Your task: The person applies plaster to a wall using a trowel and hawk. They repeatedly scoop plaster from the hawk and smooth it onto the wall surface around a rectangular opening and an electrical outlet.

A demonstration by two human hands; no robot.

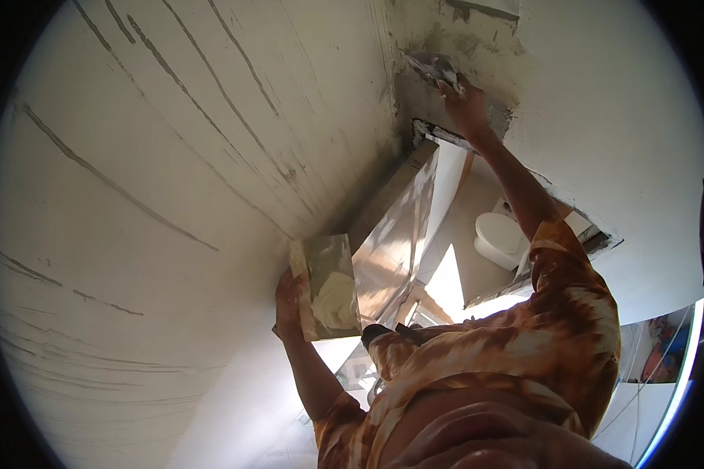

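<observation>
My left hand (289,305) is closed on the left edge of a flat, greyish plastering hawk (330,252). A heap of pale plaster (336,301) lies on its face. Up in the corner, my right hand (467,111) grips a trowel (429,66) smeared with plaster, its blade at the rough grey patch of wall (489,59). The trowel's handle is mostly hidden by my fingers. Whether the blade touches the wall I cannot tell.
A white wall (156,180) with dark grooves fills the left. Beneath my right arm, a rough-edged opening shows a white toilet (499,233) and a shiny panel (395,242). Another smooth white wall (610,133) stands at the right, with colourful items (665,344) beyond it.
</observation>
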